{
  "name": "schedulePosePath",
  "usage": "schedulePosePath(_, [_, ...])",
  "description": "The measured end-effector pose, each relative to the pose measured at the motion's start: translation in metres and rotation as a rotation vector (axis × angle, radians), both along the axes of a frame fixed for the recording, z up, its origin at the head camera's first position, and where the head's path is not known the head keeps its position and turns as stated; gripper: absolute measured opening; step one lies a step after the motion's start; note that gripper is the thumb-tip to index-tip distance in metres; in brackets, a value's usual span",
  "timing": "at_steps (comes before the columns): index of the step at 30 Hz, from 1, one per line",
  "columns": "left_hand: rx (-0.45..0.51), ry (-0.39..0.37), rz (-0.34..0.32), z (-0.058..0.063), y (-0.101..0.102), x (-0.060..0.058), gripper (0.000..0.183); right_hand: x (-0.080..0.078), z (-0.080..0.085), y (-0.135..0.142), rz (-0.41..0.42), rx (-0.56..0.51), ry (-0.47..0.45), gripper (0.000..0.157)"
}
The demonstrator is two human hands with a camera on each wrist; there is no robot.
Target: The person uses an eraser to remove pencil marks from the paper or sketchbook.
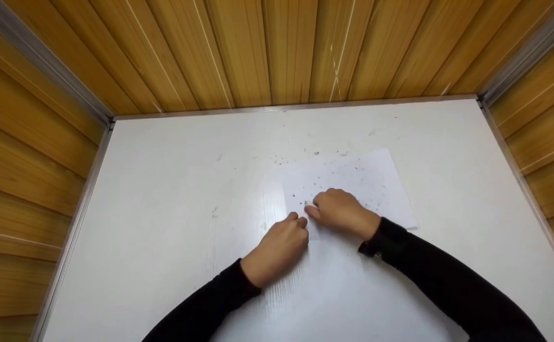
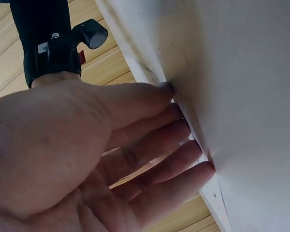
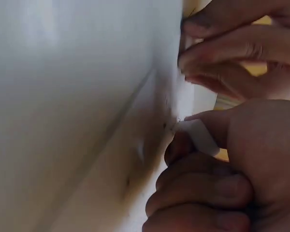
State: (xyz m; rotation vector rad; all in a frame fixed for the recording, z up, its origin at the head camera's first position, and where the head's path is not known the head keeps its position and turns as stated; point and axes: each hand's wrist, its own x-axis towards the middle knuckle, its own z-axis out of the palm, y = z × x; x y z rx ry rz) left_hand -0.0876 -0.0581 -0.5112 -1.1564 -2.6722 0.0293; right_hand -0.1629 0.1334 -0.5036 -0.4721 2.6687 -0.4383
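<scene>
A small white eraser (image 3: 201, 137) is pinched between the thumb and curled fingers of my right hand (image 1: 341, 211). In the head view only a bit of it shows, beside the thumb, over a white sheet of paper (image 1: 381, 175). My left hand (image 1: 284, 242) presses its fingertips down at the paper's near left corner, close to the right hand. The left wrist view shows those fingers (image 2: 159, 135) fairly straight, with no object under the palm. Dark eraser crumbs (image 1: 293, 195) are scattered over the sheet.
The paper lies on a white table (image 1: 172, 190), with more crumbs (image 1: 279, 161) beyond its far edge. Wood-patterned panels (image 1: 286, 52) wall in the back and both sides. Dark sleeves (image 1: 448, 275) cover both forearms.
</scene>
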Motion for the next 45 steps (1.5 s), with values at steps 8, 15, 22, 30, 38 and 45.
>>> schedulePosePath(8, [-0.013,-0.027,0.017,0.004,-0.001,0.001,0.025,-0.013,0.001,0.085,-0.144,0.008,0.004,0.046])
schedulePosePath(15, [0.003,-0.077,-0.010,0.006,0.001,-0.004,0.029,-0.010,0.004,0.135,-0.244,0.034,0.004,0.050])
schedulePosePath(22, [0.044,-0.201,-0.094,0.018,-0.014,-0.022,0.029,-0.005,0.008,0.108,-0.251,-0.048,0.053,0.048])
schedulePosePath(30, [0.127,-0.167,0.040,0.015,-0.026,-0.056,0.008,-0.013,0.008,0.031,-0.167,-0.050,0.004,0.048])
schedulePosePath(38, [0.072,-0.236,0.171,0.006,-0.022,-0.059,0.027,-0.017,-0.008,-0.010,-0.106,-0.016,0.045,0.047])
schedulePosePath(45, [-0.015,-0.178,0.190,0.009,-0.016,-0.055,0.029,-0.018,-0.011,0.055,-0.191,-0.017,0.001,0.050])
